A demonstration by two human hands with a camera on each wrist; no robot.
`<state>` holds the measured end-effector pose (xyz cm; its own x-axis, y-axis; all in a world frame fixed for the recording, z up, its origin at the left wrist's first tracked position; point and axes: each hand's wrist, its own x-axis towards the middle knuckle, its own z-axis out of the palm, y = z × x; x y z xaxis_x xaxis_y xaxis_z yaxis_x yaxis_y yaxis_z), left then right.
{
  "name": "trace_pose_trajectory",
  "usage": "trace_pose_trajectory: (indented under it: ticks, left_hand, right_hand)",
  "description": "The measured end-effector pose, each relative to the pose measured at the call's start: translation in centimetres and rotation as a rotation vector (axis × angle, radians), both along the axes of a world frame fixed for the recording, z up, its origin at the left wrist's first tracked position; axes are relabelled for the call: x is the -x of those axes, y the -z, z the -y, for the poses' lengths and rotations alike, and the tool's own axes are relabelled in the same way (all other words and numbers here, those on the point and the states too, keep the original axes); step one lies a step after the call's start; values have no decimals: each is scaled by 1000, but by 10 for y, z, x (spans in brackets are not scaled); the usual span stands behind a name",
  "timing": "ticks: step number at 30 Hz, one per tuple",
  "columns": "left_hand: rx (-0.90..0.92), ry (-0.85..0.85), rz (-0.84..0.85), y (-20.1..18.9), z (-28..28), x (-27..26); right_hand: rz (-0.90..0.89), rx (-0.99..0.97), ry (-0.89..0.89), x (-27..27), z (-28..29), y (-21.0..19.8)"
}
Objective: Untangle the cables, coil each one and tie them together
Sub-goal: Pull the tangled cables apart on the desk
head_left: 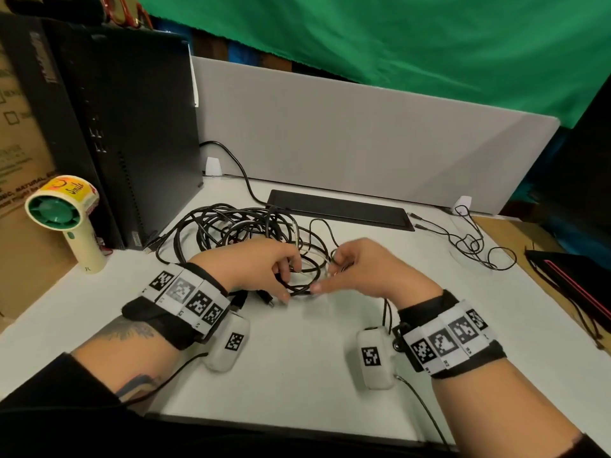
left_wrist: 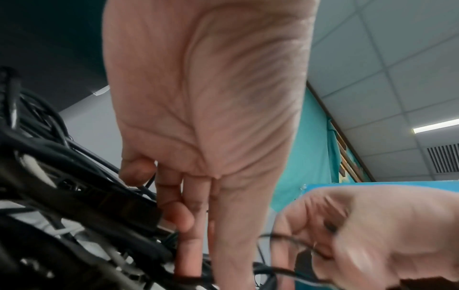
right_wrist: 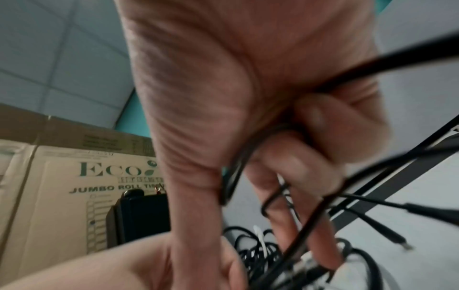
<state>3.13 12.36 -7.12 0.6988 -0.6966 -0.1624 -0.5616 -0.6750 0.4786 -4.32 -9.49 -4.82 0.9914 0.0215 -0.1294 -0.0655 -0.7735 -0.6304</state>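
The right hand (head_left: 363, 272) has its grip closed round a thin black cable (right_wrist: 250, 157), the strand running across the palm and out under the curled fingers (right_wrist: 315, 115); the left hand (head_left: 254, 269), just beside it at nine o'clock, curls its fingertips (left_wrist: 178, 213) into the near edge of the cable tangle (head_left: 244, 229) and pinches a dark strand there. The thumbs of both hands come close together over a loop low on the white worktop (head_left: 297, 358). The tangle lies at twelve to eleven o'clock from the hands: many loops of black cable of differing thickness, piled and crossing, with a white one (right_wrist: 261, 239) threaded among them and a couple of plug ends (head_left: 264, 297) poking out beside the left thumb. Beyond it, at twelve o'clock, a flat black bar (head_left: 340, 209) lies along the foot of a grey divider panel (head_left: 363, 133), and one cable climbs from the heap up toward the panel. At two o'clock a second, thinner wire (head_left: 472, 242) sprawls loose on the worktop, well apart from the heap. At ten o'clock stands a black computer tower (head_left: 132, 127), with a small green and cream hand fan (head_left: 66, 219) upright before it and a cardboard box (right_wrist: 62, 186) behind. Green cloth (head_left: 396, 38) hangs behind the panel.
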Motion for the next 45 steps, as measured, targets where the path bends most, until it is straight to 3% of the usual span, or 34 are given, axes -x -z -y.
trace_pose_trajectory:
  ticks: [2,4,8,13,15,21,23,25,28,31,37,41,45]
  left_hand:
    - [16,10,7,0,2,2]
    - [4,42,9,0,4,5]
    - [-38,61,99,-2,8,9]
    - [148,-35,166,-12,5,3]
    - [228,-67,210,-15,4,0]
    - [347,-168,336,-14,4,2]
    - [403,-208,316,-16,6,3]
    - [504,-225,182,-18,7,5]
    - [503,-130,46,-17,6,8]
    - [424,-86,124,-15,5,5]
    - [419,-184,154,-19,-14,-11]
    - [529,-292,123,-17,-20,-14]
    - [535,-388,149,-12,-16,-16]
  right_hand:
    - [-83,136,-78,4,-6,10]
    - [-46,145,-84,4,-10,17]
    - [171,-146,-58,3,-14,10]
    - [523,-491,-44,5,-24,-6]
    - [582,-584,-16,5,-27,-6]
    - [450,-544,27,1,-24,-1]
    - [414,-536,32,0,-25,1]
    - [384,-522,35,-1,-29,4]
    - [437,-511,43,-2,-38,8]
    - [565,-521,120,-2,-36,9]
    - [508,-794,24,5,-25,-3]
    - [513,-1026,73,5,-26,-11]
    - [575,-988,170,6,-25,-11]
